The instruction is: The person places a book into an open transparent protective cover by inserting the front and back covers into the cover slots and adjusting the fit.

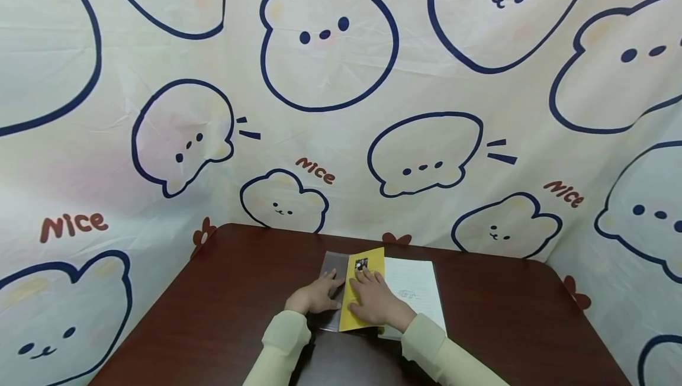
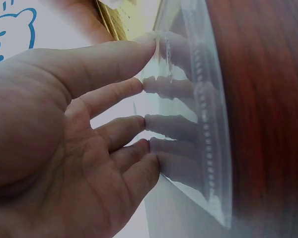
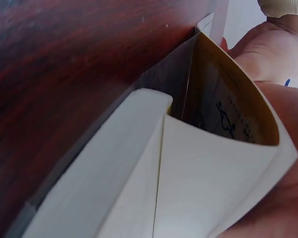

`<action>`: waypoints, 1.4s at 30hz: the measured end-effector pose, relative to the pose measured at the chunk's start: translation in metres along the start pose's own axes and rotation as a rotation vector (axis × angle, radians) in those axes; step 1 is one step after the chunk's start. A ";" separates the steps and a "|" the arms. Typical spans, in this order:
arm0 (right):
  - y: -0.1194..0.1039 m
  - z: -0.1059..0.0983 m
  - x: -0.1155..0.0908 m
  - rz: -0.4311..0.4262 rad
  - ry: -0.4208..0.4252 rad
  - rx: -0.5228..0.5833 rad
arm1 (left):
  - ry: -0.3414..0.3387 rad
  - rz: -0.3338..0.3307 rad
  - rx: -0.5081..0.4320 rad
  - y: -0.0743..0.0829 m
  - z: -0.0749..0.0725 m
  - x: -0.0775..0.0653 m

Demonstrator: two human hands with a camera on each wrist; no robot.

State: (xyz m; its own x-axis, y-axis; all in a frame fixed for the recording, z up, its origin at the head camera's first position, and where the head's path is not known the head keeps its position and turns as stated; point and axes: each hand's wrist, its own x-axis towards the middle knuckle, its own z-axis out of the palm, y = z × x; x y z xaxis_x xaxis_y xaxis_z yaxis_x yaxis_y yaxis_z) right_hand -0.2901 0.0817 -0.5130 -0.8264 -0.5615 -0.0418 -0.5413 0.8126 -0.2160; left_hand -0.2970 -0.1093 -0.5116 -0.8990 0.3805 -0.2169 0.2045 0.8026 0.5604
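A notebook lies spread on the table, its yellow cover [image 1: 373, 257] lifted at an angle between a clear plastic book cover [image 1: 333, 260] on the left and white lined pages [image 1: 418, 276] with some handwriting on the right. My left hand [image 1: 318, 294] touches the plastic; in the left wrist view its fingertips rest against the see-through flap [image 2: 208, 124], fingers fairly straight. Over the yellow cover lies my right hand [image 1: 379, 302], fingers spread. From the right wrist, the thick page block [image 3: 114, 158] and the bent cover's inner side [image 3: 223, 94] show, while this hand's fingertips are hidden.
The dark reddish-brown table [image 1: 224, 303] extends to both sides of the notebook. Behind and beside it hangs a pale cloth [image 1: 341, 137] printed with bear faces, red flowers and the word "Nice".
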 end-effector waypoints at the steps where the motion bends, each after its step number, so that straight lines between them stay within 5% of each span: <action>1: 0.000 -0.001 0.000 -0.006 0.002 0.010 | 0.000 0.003 0.000 0.000 0.000 0.000; 16: 0.018 -0.011 -0.004 -0.100 -0.023 0.070 | 0.009 -0.006 0.006 0.005 -0.002 0.003; 42: 0.060 -0.033 -0.035 0.068 -0.052 0.413 | 0.052 -0.034 -0.038 0.004 0.006 -0.003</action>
State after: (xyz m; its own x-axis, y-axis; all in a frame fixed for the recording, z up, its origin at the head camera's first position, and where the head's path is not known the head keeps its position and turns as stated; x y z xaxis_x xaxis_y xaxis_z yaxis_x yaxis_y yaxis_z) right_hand -0.2988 0.1550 -0.4924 -0.8435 -0.5243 -0.1167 -0.3691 0.7236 -0.5833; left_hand -0.2911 -0.1050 -0.5133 -0.9244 0.3277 -0.1950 0.1593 0.7965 0.5833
